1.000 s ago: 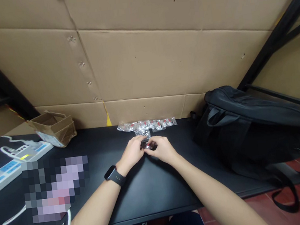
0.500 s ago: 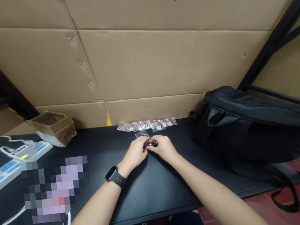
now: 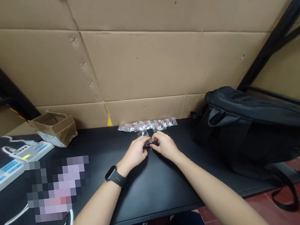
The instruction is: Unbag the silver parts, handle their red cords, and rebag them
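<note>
Both of my hands meet over the middle of the black table. My left hand (image 3: pixel 137 150), with a dark watch on its wrist, has its fingers closed around a small clear plastic bag (image 3: pixel 143 133) with something dark red and shiny in or against it. My right hand (image 3: pixel 166 146) is closed too, its thumb and fingers pinching at the right side of the same bag. My fingers cover most of the dark red item. Just beyond my hands lies a row of several clear packets (image 3: pixel 159 126) holding round silvery pieces with red marks.
An open cardboard box (image 3: pixel 57 128) and a white power strip (image 3: pixel 15 165) with cables are on the left. A blurred-out object (image 3: pixel 63 187) lies nearer me. A large black bag (image 3: pixel 255 133) stands at right, and a cardboard wall (image 3: pixel 144 66) rises behind the table (image 3: pixel 159 194).
The dark red item showed clearly between my fingertips before; now it is mostly covered. More clear plastic shows around my fingers. My hands stay in nearly the same place.
</note>
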A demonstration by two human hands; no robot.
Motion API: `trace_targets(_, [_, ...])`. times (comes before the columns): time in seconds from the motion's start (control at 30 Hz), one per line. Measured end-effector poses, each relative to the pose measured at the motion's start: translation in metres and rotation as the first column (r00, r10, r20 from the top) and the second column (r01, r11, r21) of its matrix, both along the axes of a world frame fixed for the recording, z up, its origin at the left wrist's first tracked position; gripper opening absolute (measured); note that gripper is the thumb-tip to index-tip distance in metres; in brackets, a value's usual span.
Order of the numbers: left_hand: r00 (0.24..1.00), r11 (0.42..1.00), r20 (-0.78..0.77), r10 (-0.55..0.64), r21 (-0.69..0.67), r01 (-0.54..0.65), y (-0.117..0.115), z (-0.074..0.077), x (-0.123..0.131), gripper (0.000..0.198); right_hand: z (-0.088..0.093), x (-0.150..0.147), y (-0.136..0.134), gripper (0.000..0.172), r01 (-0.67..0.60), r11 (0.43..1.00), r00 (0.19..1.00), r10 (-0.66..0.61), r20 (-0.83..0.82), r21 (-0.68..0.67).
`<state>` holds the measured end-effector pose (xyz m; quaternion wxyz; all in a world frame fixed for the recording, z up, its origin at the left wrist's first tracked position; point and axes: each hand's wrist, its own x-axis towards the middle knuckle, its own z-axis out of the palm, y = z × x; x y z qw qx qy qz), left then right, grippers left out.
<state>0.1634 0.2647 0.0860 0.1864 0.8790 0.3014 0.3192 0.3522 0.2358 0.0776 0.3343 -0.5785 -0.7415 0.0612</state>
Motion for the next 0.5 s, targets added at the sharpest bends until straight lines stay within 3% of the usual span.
trace_targets(0.17, [0.998, 0.998, 0.061, 0.008, -0.060, -0.004, 0.004, -0.001, -0.003, 0.065, 0.000, -0.011, -0.001, 0.022, 0.083, 0.997, 0.996, -0.083, 0.027, 0.010])
trace_targets(0.3, [0.987, 0.970, 0.137, -0.081, -0.217, 0.110, 0.000, 0.003, -0.002, 0.070, 0.003, -0.013, -0.001, 0.031, 0.143, 0.990, 0.989, -0.143, 0.038, -0.018])
trace_targets(0.4, [0.971, 0.928, 0.206, -0.125, -0.321, 0.188, -0.003, 0.007, -0.002, 0.062, 0.004, -0.009, 0.001, 0.034, 0.168, 0.984, 0.985, -0.166, 0.045, -0.054])
trace_targets(0.43, [0.970, 0.928, 0.224, -0.094, -0.333, 0.167, -0.002, 0.008, -0.002, 0.055, 0.004, -0.007, 0.002, 0.034, 0.158, 0.985, 0.987, -0.156, 0.039, -0.065])
trace_targets(0.5, [0.974, 0.954, 0.220, 0.057, -0.300, 0.012, 0.005, 0.008, -0.007, 0.039, 0.003, -0.002, 0.004, 0.029, 0.100, 0.992, 0.995, -0.098, 0.031, -0.077])
